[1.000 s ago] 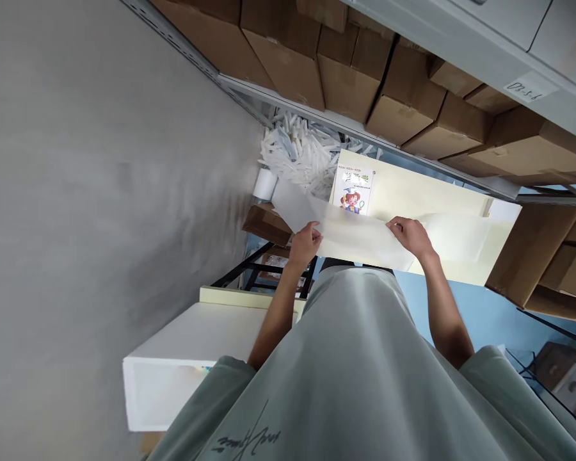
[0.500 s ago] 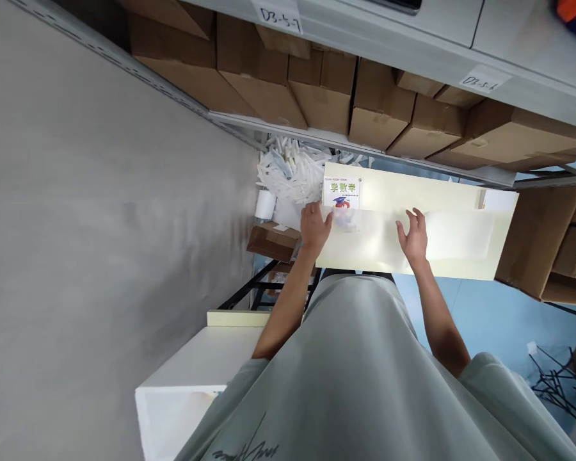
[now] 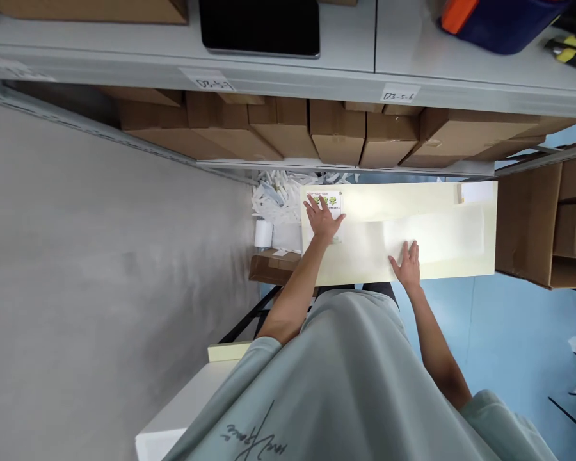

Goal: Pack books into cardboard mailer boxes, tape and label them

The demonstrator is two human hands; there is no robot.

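Observation:
A long cream board (image 3: 441,192) lies across in front of me, under the shelves. On it rests a translucent white sheet (image 3: 436,234). My left hand (image 3: 322,216) lies flat with fingers spread on the left end of the sheet, covering most of a small booklet with green print (image 3: 333,200). My right hand (image 3: 406,264) presses flat, fingers stretched out, on the sheet near the board's near edge. Neither hand holds anything.
Brown cardboard boxes (image 3: 336,131) fill the shelf above the board. A grey metal shelf (image 3: 288,77) carries labels and a black tablet-like object (image 3: 259,25). A heap of white packets (image 3: 276,195) and a white roll (image 3: 264,234) sit left. An open carton (image 3: 532,218) stands right; a white box (image 3: 182,416) is lower left.
Both hands let go of the sheet they held up and laid it on the board. They now press flat on it; the left hand slid over the booklet. The view tilted upward.

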